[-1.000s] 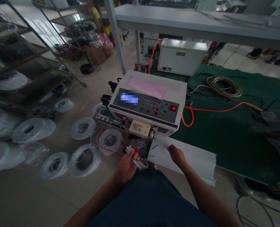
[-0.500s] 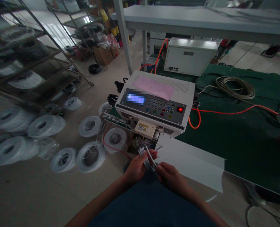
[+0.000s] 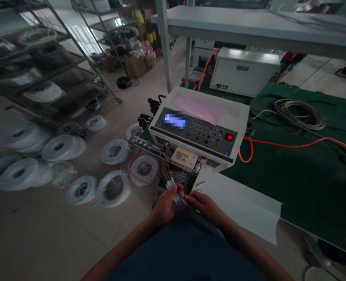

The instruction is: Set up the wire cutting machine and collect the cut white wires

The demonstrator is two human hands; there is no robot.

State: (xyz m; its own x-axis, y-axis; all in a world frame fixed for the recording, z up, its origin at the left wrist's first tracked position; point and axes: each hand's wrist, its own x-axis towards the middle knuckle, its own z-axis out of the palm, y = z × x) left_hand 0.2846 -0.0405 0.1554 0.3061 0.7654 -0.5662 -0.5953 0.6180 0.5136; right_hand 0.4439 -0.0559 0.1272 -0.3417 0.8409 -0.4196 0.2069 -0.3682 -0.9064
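My left hand (image 3: 165,205) is closed around a bundle of short white cables (image 3: 172,187), their stripped, coloured wire ends pointing up and away from me. At the lower end of the bundle my right hand (image 3: 200,202) pinches the cables, its fingertips close to the left fingers. Just beyond the hands, a dark bin holds many loose cut wire pieces (image 3: 181,177). Above it stands a wire cutting and stripping machine (image 3: 199,125) with a lit display, a keypad and a glowing red switch. A pink sheet (image 3: 198,108) lies on its top.
A white sheet (image 3: 237,199) slopes from the machine's front right. Several wrapped cable coils (image 3: 114,189) lie on the floor at left, before wire shelving (image 3: 44,84). On the green bench top (image 3: 301,164) are a cable coil (image 3: 298,113), an orange hose (image 3: 286,146) and a pale metal box (image 3: 244,74).
My right hand has brought the single raised cable down to the bundle, and both hands are closer together. The whole view has shifted slightly, with the scene moving right.
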